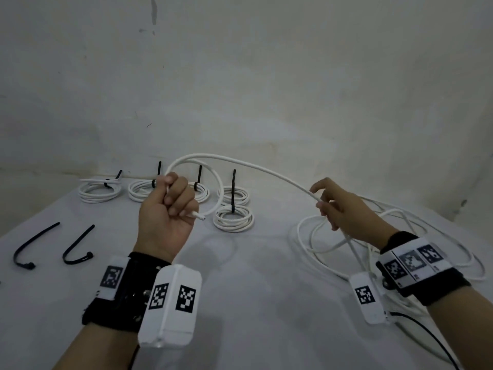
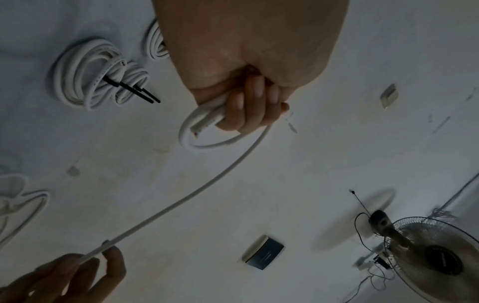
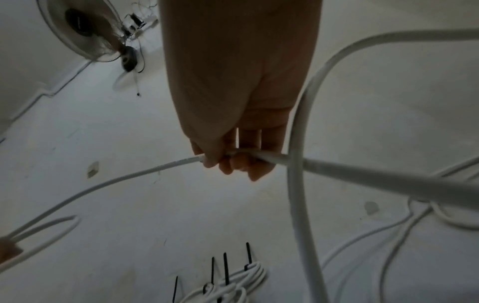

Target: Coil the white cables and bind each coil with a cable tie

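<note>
Five tied coils (image 1: 233, 221) wait at frame centre while the left hand (image 1: 168, 209) fists the first loop and the right hand (image 1: 338, 206), apart, pinches the white cable (image 1: 266, 170) to feed slack.

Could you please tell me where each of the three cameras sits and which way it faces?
Head: worn on the head, looking forward and down at the table; shows both forearms, left hand and right hand.
Left wrist: under the left hand, looking along it at the wall and a fan.
Right wrist: under the right hand, likewise.
Shared: all three show the white cable held by both hands.
</note>
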A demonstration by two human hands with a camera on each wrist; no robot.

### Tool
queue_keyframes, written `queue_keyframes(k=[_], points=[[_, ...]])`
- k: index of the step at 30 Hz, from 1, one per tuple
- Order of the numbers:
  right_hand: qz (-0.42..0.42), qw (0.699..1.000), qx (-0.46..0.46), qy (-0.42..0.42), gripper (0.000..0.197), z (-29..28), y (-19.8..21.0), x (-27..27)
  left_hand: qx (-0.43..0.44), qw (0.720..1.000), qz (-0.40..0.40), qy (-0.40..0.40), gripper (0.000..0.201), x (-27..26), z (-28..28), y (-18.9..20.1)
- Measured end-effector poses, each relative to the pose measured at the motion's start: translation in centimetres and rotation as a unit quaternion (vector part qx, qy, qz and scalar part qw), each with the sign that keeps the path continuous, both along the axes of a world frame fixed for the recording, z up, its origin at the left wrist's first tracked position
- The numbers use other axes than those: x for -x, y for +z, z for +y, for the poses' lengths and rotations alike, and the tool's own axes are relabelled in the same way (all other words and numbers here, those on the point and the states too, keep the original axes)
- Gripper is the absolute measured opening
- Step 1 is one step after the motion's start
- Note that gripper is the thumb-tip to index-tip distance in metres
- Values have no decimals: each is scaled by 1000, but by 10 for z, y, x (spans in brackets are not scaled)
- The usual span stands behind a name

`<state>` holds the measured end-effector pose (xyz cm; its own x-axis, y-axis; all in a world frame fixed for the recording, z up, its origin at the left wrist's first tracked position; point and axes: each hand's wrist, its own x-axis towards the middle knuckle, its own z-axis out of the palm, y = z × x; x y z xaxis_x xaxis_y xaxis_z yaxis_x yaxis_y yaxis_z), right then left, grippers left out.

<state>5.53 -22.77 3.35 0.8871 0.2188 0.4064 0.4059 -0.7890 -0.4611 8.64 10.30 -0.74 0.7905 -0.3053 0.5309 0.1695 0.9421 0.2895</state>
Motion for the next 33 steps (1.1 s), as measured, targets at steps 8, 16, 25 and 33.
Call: queue_keyframes(k=[8, 16, 25, 33], points=[[-136, 915, 369, 88, 57, 35, -27, 18, -27, 985, 73, 157, 39, 6, -4, 8], [-280, 854, 380, 219, 45, 88, -4, 54, -160, 971, 78, 159, 33, 20, -32, 5], [-281, 897, 277, 197, 37, 102, 18, 48, -276, 953, 16, 126, 30, 36, -59, 2], [-240, 933, 203, 177, 23, 101, 18, 40, -396, 912, -18, 100, 35, 48, -62, 4]])
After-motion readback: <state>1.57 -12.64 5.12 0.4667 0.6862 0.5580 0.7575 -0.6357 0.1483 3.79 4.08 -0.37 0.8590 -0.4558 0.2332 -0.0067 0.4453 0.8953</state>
